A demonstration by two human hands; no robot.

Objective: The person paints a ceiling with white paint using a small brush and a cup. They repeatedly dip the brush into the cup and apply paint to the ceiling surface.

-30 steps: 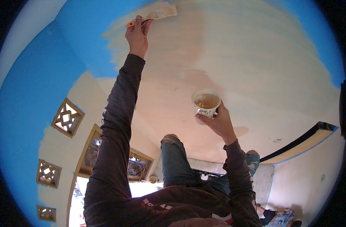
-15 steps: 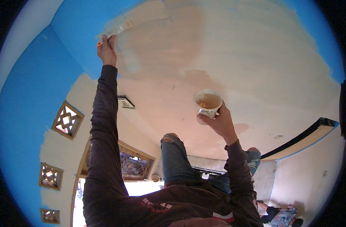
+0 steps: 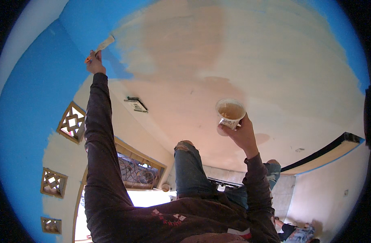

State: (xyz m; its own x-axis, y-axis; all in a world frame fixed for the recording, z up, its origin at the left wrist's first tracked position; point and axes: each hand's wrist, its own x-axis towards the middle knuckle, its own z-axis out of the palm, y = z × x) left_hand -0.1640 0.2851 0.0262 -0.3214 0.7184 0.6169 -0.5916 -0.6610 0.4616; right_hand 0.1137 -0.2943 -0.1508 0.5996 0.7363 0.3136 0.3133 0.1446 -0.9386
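L hand (image 3: 96,65), grip on brush (image 3: 104,44), R hand (image 3: 244,135), grip on tub (image 3: 231,110) w/ dark mkgs (image 3: 229,123)

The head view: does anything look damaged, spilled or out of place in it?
The jeans look torn at the left knee, where they seem frayed. No spill shows around the cup in the right hand.

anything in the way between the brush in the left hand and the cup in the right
Nothing visible: between the brush in the left hand and the cup in the right hand, only the wall shows, behind them. The left sleeve lies below that line in the picture.
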